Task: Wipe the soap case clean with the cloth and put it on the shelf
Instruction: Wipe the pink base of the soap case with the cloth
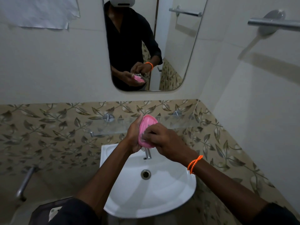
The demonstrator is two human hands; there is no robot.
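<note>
**Soap case mid-wipe over the sink, shelf still waiting**

The pink soap case (146,127) is held up above the white sink (170,192), tilted on edge with its hollow side facing the person. The left hand (134,135) grips it from the left, fingers curled round the back and thumb along the near rim. The right hand (159,138), wearing an orange wrist band (194,164), has its fingers bent into the hollow of the case and pressed down on a small grey cloth (144,134), of which only a scrap shows under the fingertips. So both hands are closed on something: the left on the case, the right on the cloth.

Judging by this, the wiping step is under way and not finished. How clean the inside is cannot be told, since the hand and the cloth cover most of it. The outer side of the case is turned away, so whether it has been wiped is unknown.

The glass shelf (178,123) runs along the leaf-patterned tiles just behind the hands and above the tap (148,154). The case is in front of it, not resting on it. What is left, then: end the wipe, take the cloth away, and set the case flat on the shelf, a short reach forward.
</note>
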